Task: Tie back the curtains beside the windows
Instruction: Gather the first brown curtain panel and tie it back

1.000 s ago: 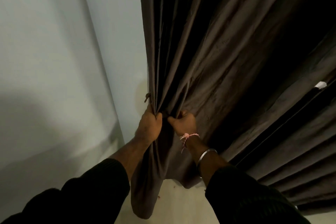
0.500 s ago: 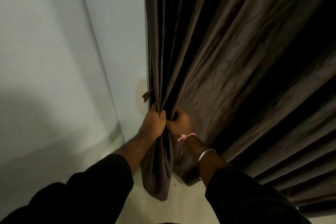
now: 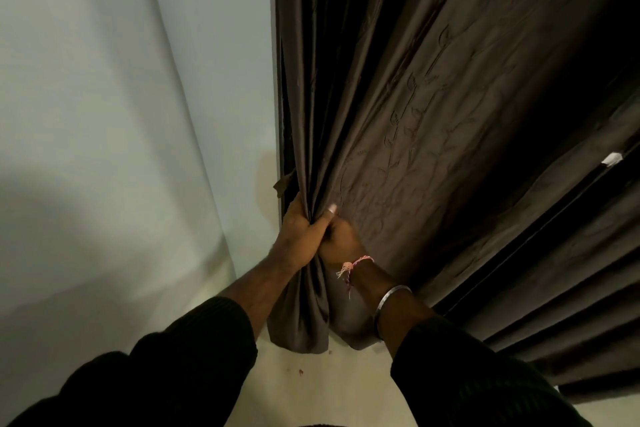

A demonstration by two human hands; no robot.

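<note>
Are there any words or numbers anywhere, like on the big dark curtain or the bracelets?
None can be read.
Dark brown fabric curtain: only stitched plant-like patterns, no letters.
Small white tag on the curtain's edge: too small to tell.
Silver metal bangle and pink thread wristband: no writing visible.

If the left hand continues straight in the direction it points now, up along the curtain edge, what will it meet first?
Probably the small brown tab sticking out from the curtain edge, just above the left hand. Beyond that is only more gathered fabric beside the pale wall. Depth is hard to judge here.

Pale wall (image 3: pixel 104 114) corner meets dim cream floor (image 3: pixel 311 388).
</note>
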